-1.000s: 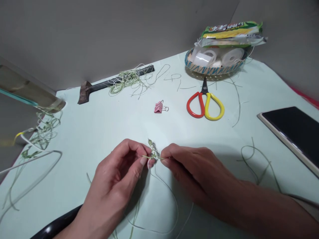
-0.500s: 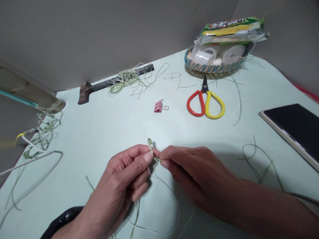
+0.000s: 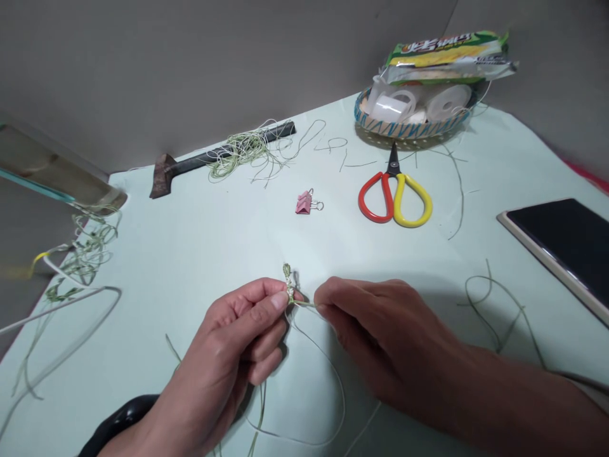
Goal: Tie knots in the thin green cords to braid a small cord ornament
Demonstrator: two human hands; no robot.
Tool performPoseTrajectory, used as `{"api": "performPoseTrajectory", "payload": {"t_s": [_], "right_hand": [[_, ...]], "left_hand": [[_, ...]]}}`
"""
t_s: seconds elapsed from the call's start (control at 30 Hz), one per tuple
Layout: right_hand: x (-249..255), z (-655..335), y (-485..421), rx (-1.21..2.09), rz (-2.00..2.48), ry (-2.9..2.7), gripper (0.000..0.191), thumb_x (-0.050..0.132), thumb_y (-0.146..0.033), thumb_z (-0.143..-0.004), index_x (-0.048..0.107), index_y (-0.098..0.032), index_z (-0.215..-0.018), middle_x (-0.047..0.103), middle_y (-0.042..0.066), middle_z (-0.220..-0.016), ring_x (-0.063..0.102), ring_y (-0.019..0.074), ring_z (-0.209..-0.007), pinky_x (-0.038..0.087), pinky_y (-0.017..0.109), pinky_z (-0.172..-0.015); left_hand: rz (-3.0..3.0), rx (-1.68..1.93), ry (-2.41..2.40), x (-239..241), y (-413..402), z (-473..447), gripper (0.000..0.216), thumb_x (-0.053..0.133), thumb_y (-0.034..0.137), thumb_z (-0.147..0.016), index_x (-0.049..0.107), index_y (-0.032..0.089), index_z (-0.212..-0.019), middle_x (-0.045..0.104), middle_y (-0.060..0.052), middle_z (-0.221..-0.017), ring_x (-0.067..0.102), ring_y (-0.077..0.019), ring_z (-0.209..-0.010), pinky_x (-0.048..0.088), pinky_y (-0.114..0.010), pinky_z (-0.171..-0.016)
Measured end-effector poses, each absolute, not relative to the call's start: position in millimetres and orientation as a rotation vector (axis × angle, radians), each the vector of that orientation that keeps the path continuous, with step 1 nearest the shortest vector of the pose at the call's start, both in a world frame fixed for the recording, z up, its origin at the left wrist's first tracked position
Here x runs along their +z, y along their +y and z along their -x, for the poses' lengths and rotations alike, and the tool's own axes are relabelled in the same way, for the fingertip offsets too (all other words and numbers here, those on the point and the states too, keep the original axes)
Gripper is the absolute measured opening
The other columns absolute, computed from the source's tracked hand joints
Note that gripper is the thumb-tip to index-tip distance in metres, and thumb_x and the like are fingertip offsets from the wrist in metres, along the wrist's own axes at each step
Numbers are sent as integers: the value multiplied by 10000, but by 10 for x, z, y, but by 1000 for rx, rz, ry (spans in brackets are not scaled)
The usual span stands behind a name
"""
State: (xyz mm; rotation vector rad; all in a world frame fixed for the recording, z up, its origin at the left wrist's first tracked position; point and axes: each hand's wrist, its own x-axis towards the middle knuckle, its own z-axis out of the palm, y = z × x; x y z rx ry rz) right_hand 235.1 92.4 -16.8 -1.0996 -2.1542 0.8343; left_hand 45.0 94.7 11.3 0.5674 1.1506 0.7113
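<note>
- The left hand (image 3: 238, 339) pinched a short knotted piece (image 3: 287, 273) over the surface (image 3: 214, 235).
- The right hand (image 3: 387, 333) clamped a pale strand (image 3: 306, 304) running from it.
- That length was knotted; the white cord (image 3: 344, 403) trailed loose, unworked.

One left hand (image 3: 245, 333) and one right hand (image 3: 375, 330), two in all; one knotted cord piece (image 3: 287, 273); one pair of scissors (image 3: 394, 167); one pink binder clip (image 3: 303, 203); one hammer (image 3: 190, 164); two tangles of cord (image 3: 242, 148); one phone (image 3: 566, 251); one basket (image 3: 409, 131); one packet (image 3: 447, 58); at least two white spools (image 3: 451, 101), overlap preventing an exact count.
</note>
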Motion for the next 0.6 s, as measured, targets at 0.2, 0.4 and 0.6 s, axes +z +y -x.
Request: {"api": "performPoseTrajectory", "payload": {"t_s": [0.2,0.4,0.6], "right_hand": [[-168,-2362,911,854,1100,-2151,195,424,-76,-891,381,-231,-781,419,-81,-647,301,103,-543,244,288,-537],[-173,-2369,910,825,1082,-2169,226,414,-49,-845,319,-241,-773,381,-86,-639,275,106,-545,242,280,-528],[-175,-2370,924,792,1089,-2146,250,405,-12,-808,314,-242,-767,380,-82,-641,284,107,-547,258,269,-532]], "left_hand": [[-597,714,1142,132,939,-447,218,735,300,-892,641,174,-742,342,74,-597,176,-72,-501,190,-197,-435],[-683,653,1190,120,958,-432,248,740,308,-901,626,176,-725,372,82,-547,216,-53,-462,179,-194,-437],[-671,652,1180,119,997,-448,252,752,274,-883,613,172,-699,378,79,-556,222,-57,-468,205,-193,-437]]}}
